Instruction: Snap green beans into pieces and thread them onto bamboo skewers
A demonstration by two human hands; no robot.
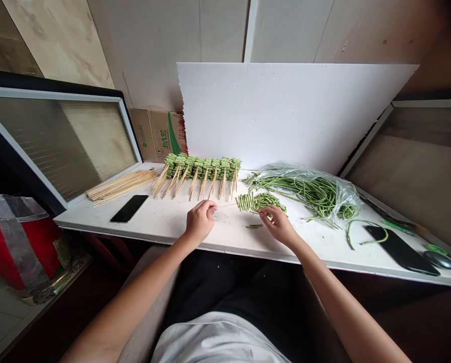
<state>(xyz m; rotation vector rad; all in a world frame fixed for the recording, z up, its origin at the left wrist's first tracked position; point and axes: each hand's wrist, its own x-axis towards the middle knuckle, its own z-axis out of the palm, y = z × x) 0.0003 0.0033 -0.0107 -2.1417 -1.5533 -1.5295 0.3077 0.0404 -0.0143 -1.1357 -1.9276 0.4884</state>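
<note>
My left hand is closed on the bare end of a thin wooden skewer. Short green bean pieces sit side by side along the skewer's right part. Beside the pile of cut beans, my right hand has its fingers pinched on a bean piece near the skewer's right side. A couple of loose pieces lie on the white table between my hands.
Stacked bean skewers stand at the back, with bare skewers and a phone to their left. Long beans fill a clear bag at right. Another black phone and a round dark object lie far right.
</note>
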